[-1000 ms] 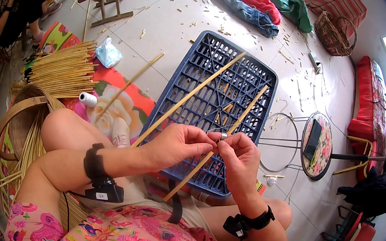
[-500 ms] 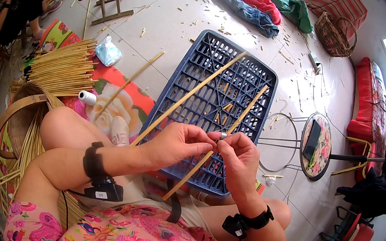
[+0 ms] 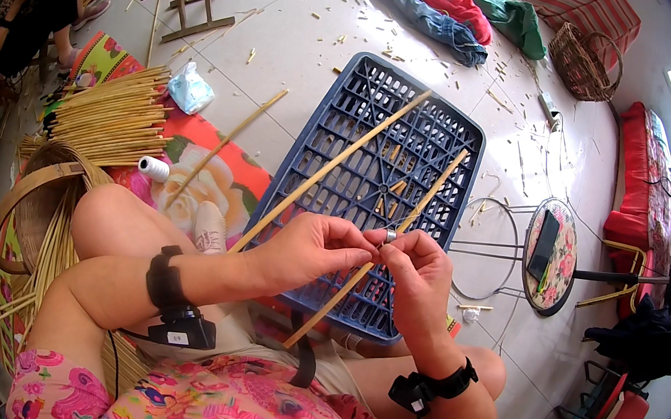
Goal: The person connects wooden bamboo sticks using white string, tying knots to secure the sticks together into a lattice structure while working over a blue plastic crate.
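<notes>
Left hand (image 3: 312,245) and right hand (image 3: 419,271) meet over the near part of the blue crate (image 3: 384,189), thumbs and fingers pinching a small dark piece (image 3: 379,246), too fine to identify. Silver band (image 3: 390,236) beside it. One stalk (image 3: 432,193) passes below, overhanging the crate's near edge; another (image 3: 333,162) crosses its left edge. Piece: likely slippery, fingertips only. Stalks: probably light, stiff, crackable; take mid-length.

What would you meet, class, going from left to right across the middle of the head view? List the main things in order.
Basket, spool, shoe, left grip, right grip, round seat.
</notes>
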A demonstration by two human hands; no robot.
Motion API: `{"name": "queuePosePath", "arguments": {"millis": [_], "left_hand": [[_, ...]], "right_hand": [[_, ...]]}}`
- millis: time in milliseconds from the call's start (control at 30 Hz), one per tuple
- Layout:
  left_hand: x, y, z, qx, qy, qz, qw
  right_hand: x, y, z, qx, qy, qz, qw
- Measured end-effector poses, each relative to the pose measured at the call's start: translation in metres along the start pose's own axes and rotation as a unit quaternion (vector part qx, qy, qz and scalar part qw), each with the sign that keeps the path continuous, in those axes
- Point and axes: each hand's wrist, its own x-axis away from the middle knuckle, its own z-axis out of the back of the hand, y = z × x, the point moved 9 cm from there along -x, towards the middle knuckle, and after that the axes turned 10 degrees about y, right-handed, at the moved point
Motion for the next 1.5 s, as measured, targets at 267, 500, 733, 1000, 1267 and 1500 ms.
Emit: {"name": "queuePosePath", "arguments": {"millis": [267, 500, 733, 1000, 1267, 1500], "left_hand": [[-0.001, 0.001, 0.000, -0.004, 0.002, -0.004, 1.000], [-0.007, 0.036, 0.029, -0.044, 0.090, -0.187, 0.977], [0.003, 0.039, -0.005, -0.057, -0.032, -0.115, 0.991], [0.001, 0.036, 0.007, -0.031, 0.019, -0.093, 0.995], [0.001, 0.033, 0.016, -0.055, 0.070, -0.093, 0.992], [-0.011, 0.027, 0.032, 0.040, 0.133, -0.067, 0.988]], "right_hand": [[0.000, 0.000, 0.001, -0.003, 0.001, 0.001, 1.000], [0.000, 0.003, -0.008, -0.049, -0.020, -0.026, 0.998], [0.006, 0.011, -0.020, -0.150, -0.087, -0.096, 0.980], [0.007, 0.030, -0.022, -0.141, -0.086, -0.139, 0.977], [0.008, 0.030, -0.023, -0.135, -0.070, -0.117, 0.981], [0.007, 0.032, -0.021, -0.132, -0.059, -0.127, 0.981]]}}
